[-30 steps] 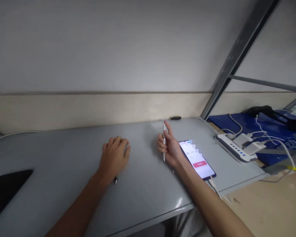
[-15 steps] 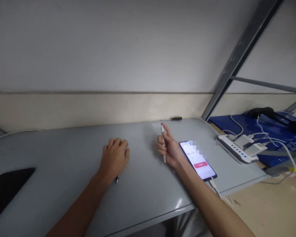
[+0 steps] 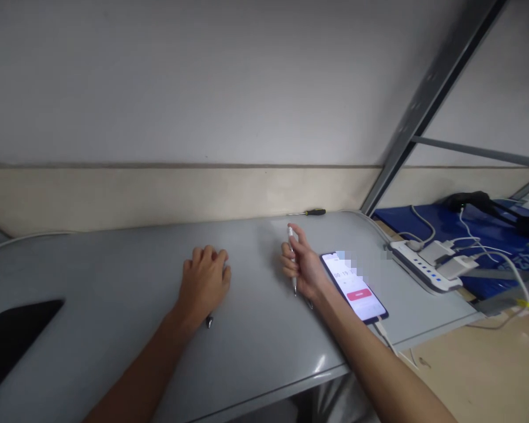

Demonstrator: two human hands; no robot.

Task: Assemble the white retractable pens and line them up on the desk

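My right hand [image 3: 303,264] is closed round a slim white pen [image 3: 291,232] held almost upright above the desk. One digit reaches up to the pen's top end, and its tip points down below the fingers. A small shiny metal end [image 3: 309,304] of another thing shows beneath this hand; the rest of it is hidden. On the left, my left hand [image 3: 206,279] rests palm down with curled fingers on the grey desk [image 3: 255,341]. A short dark, shiny end [image 3: 209,321] pokes out by its wrist. The hand covers whatever lies under it.
A lit phone [image 3: 355,288] with a charging cable lies right of my right hand. Beyond it sits a power strip [image 3: 425,267] with chargers and cables. A screwdriver [image 3: 314,212] lies by the wall. At the left edge is a black flat object [image 3: 22,335].
The pen and the fingers of my right hand have dipped very slightly. My left hand stays practically where it was.
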